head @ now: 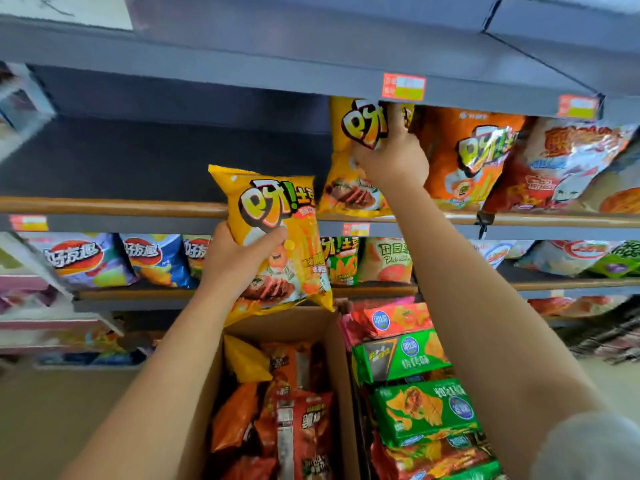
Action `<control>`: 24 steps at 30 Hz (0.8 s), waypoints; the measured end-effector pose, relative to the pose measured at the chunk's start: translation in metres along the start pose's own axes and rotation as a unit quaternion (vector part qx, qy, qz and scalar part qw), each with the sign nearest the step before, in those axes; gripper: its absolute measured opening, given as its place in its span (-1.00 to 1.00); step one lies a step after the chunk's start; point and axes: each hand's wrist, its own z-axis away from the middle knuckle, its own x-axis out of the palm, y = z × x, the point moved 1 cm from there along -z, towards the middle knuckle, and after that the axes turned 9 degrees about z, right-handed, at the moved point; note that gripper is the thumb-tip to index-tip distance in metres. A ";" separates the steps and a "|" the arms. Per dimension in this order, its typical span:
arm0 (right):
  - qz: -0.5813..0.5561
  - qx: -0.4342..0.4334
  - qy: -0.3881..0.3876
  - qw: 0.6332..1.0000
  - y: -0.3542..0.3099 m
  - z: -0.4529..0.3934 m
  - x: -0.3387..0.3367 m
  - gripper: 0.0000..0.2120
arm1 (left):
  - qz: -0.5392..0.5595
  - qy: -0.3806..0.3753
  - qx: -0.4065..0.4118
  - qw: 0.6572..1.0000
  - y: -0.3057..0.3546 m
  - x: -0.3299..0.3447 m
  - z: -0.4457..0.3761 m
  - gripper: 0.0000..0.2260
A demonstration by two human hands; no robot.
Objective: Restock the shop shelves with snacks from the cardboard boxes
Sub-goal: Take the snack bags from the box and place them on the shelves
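Yellow snack bag (277, 237): glossy plastic film, crinkled at the seams. Orange bag (467, 161) on the shelf: shiny, foil-like glare. Cardboard box (332, 375): matt brown paperboard. Shelf deck (138, 161): dark, matt. Shelf rail (104, 205): smooth, wood-toned. Price tag (403, 86): paper-like, flat.

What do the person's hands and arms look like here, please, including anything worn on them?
Both hands, left and right, are bare: no gloves, rings or watch show. Both forearms are bare too. A light grey sleeve covers the right upper arm.

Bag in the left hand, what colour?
Yellow bag with red-orange lettering, gripped by the left hand; head view.
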 end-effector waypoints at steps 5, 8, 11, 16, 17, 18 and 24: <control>0.015 -0.018 0.009 1.000 -0.006 -0.041 0.032 -0.25 | 0.034 0.014 -0.016 0.999 -0.003 0.018 -0.011 -0.41; 0.024 -0.023 0.001 0.999 -0.004 -0.060 0.053 -0.16 | 0.060 0.006 -0.039 0.997 -0.003 0.024 -0.017 -0.36; 0.011 -0.009 0.029 0.999 0.001 -0.077 0.069 -0.10 | 0.058 -0.007 -0.051 0.997 -0.005 0.026 -0.026 -0.27; -0.079 0.064 0.001 0.995 0.014 -0.091 0.098 0.12 | 0.079 -0.037 -0.042 0.995 -0.007 0.037 -0.038 -0.22; -0.087 0.085 -0.035 0.992 0.017 -0.093 0.103 0.11 | 0.086 -0.042 -0.039 0.995 -0.008 0.040 -0.040 -0.20; -0.089 0.103 -0.070 0.988 0.019 -0.093 0.106 0.11 | 0.093 -0.047 -0.036 0.994 -0.008 0.042 -0.041 -0.20; 0.090 0.068 -0.142 0.984 0.025 -0.093 0.086 0.22 | 0.109 -0.053 -0.035 0.992 -0.010 0.045 -0.042 -0.17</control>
